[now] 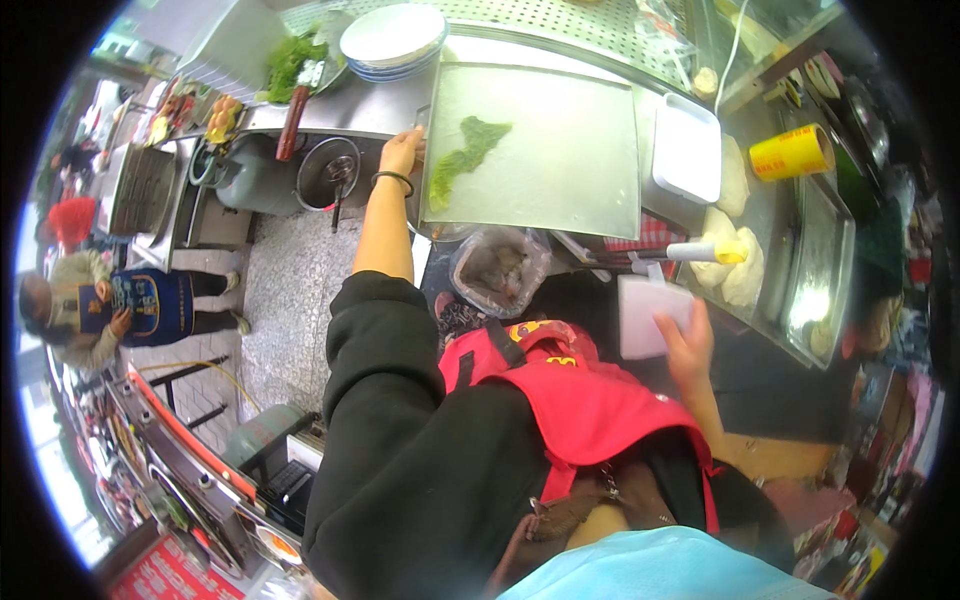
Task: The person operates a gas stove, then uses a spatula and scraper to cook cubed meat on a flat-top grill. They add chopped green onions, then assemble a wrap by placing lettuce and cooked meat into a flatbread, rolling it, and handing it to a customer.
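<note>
My left hand [403,154] is at the left edge of a flat metal tray [559,150], its fingers near the tray's upper left side; whether they grip it I cannot tell. A green lettuce leaf [466,154] lies on the left part of the tray. My right hand [688,341] holds a pale, flat, square-cornered plastic piece [649,315], thumb on its face, to the right of my red apron [592,412]. A white-handled tool with a yellow end [705,253] lies just above that hand.
Stacked plates [394,41] and a bowl of lettuce [296,64] stand behind. A white container [684,150], dough pieces [724,259] and a yellow roll [791,154] are at right. A lined waste bin [501,270] sits below the tray. A person in a blue apron [157,307] stands left.
</note>
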`<move>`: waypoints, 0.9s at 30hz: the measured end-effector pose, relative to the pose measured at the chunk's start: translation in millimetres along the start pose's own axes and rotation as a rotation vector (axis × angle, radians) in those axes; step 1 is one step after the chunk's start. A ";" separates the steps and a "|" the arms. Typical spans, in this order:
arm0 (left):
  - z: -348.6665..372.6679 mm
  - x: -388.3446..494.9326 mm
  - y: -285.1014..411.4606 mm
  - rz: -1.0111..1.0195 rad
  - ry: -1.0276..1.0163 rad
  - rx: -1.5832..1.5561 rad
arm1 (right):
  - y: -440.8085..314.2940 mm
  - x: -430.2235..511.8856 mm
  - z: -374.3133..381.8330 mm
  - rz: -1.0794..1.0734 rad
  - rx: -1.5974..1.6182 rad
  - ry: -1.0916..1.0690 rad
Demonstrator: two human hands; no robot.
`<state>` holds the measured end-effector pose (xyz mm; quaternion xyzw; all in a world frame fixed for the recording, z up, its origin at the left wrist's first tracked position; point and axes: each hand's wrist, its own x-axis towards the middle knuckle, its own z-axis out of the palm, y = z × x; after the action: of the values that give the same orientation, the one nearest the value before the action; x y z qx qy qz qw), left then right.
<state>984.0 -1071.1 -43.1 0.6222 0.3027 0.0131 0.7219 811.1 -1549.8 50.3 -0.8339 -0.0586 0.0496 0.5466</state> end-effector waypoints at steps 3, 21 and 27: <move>-4.6 -5.7 -13.2 0.006 -0.032 -0.081 | -52.8 68.6 57.2 -0.195 -0.108 0.098; -72.4 -40.1 -16.4 -0.351 -0.159 -0.668 | -7.1 323.3 124.6 -0.007 -0.901 0.306; -72.1 -41.1 -10.9 -0.347 -0.158 -0.563 | 0.7 325.2 127.2 -0.002 -0.605 0.237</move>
<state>913.8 -1025.7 -38.7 0.3368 0.3317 -0.0749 0.8780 1113.8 -1385.4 -7.0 -0.9584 -0.0075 -0.0679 0.2770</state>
